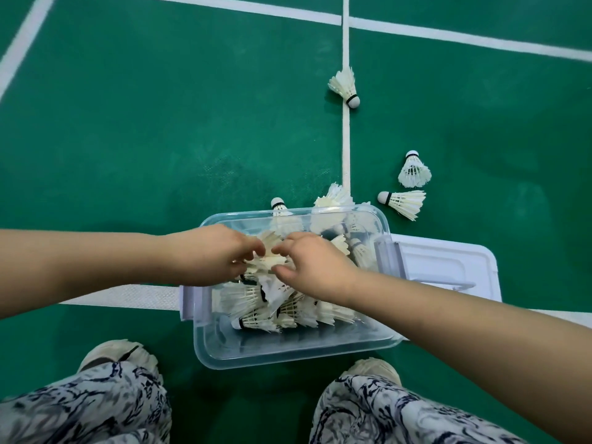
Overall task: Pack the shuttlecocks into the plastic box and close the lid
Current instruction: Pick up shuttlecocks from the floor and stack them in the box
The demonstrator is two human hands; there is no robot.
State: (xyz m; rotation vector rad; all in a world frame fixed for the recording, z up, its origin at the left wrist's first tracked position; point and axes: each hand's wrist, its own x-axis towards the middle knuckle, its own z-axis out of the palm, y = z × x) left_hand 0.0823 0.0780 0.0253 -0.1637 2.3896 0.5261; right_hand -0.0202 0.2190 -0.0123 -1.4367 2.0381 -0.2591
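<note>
- Head view, risk first: my left grip (217, 254) and right grip (314, 267) both pinch the held shuttlecock (270, 248) by its feathers over the plastic box (298, 350). Tugging apart could bend the feathers or drop it outside, I reckon.
- Box holds a tangled heap of shuttlecocks (256, 299). Strays (414, 170) lie on the floor (160, 123) beyond it, and the lid (448, 261) lies off, just beside its right side.

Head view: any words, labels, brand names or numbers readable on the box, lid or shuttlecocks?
None readable.
box: clear plastic, no label visible.
lid: plain, no print visible.
shuttlecocks: only a black band by the cork, no legible writing.
floor: white lines only.
</note>
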